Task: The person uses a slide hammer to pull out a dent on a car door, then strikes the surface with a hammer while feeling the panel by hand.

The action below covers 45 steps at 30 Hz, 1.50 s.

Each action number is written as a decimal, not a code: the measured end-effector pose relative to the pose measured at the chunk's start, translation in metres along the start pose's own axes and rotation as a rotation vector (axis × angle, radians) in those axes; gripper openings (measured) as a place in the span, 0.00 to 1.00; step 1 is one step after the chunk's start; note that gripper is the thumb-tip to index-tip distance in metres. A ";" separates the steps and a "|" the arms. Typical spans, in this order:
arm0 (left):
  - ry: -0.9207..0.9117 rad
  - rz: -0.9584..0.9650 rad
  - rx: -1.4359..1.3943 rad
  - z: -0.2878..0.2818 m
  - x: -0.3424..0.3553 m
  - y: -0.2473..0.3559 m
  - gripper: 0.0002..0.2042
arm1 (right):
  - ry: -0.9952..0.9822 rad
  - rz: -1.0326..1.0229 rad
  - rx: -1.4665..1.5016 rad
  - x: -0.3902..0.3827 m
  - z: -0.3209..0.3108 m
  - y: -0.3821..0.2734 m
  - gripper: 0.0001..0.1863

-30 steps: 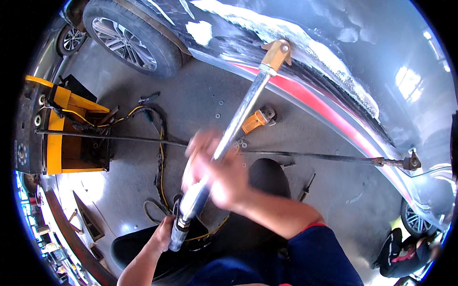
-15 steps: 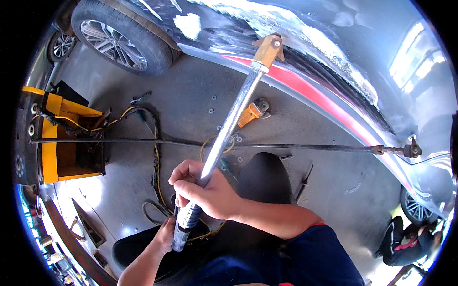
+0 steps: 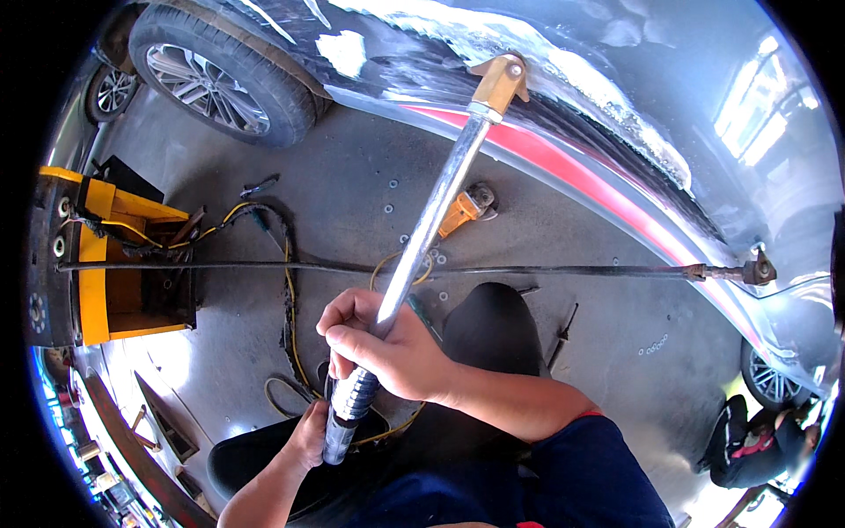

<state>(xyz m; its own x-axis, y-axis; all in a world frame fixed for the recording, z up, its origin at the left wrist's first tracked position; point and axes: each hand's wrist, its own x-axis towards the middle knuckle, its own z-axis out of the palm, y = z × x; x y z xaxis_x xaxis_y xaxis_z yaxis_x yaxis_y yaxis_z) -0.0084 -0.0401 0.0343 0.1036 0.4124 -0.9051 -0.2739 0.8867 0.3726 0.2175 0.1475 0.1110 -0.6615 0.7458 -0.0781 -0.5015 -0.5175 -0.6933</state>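
Note:
A long chrome dent puller slants up from my lap to the grey car's side panel. Its brass-coloured hinged head reaches the scraped, filler-smeared metal above a red strip; whether the tip touches cannot be made out. My right hand wraps round the shaft just above the black ribbed grip. Lower down, my left hand closes on the bottom part of that grip, its fingers mostly hidden behind it.
An orange angle grinder lies on the floor beyond my knee. A dark rod crosses from the yellow machine to the car's lower edge. Cables trail at left. Another person crouches at lower right, near a wheel.
The puller's head sits very slightly higher against the panel. Both my hands have shifted a touch to the right with it, keeping their hold.

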 end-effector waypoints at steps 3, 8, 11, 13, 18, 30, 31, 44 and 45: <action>-0.011 0.011 0.007 0.003 -0.002 0.004 0.20 | -0.017 -0.002 -0.005 0.001 0.000 -0.001 0.05; 0.122 0.033 -0.027 0.022 -0.008 0.013 0.15 | -0.017 -0.002 -0.003 0.001 -0.003 0.000 0.05; 0.045 0.052 0.015 0.010 -0.007 0.005 0.19 | -0.029 -0.006 0.002 0.003 -0.002 0.002 0.04; 0.115 0.089 0.027 0.013 -0.006 0.006 0.20 | -0.033 -0.013 -0.001 0.004 -0.003 0.002 0.04; 0.124 0.052 -0.108 0.028 -0.010 0.014 0.18 | -0.012 0.001 0.002 0.002 -0.005 0.002 0.04; 0.269 0.198 -0.007 -0.005 0.009 -0.015 0.21 | 0.179 -0.354 0.062 0.005 0.000 -0.025 0.23; 0.402 0.257 0.002 -0.006 0.010 -0.016 0.19 | 0.161 -0.314 0.138 0.004 -0.001 -0.031 0.22; 0.087 -0.064 0.003 0.019 0.004 0.006 0.19 | 0.079 -0.268 0.226 -0.002 -0.008 -0.027 0.14; 0.089 -0.066 0.005 0.014 0.005 0.005 0.19 | 0.051 -0.268 0.225 -0.002 -0.007 -0.027 0.13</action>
<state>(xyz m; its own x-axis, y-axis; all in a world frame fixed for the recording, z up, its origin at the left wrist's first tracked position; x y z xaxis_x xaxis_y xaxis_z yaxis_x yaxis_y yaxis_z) 0.0038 -0.0309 0.0347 0.0362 0.3334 -0.9421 -0.2646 0.9122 0.3127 0.2360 0.1632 0.1244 -0.4640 0.8847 0.0453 -0.7676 -0.3760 -0.5191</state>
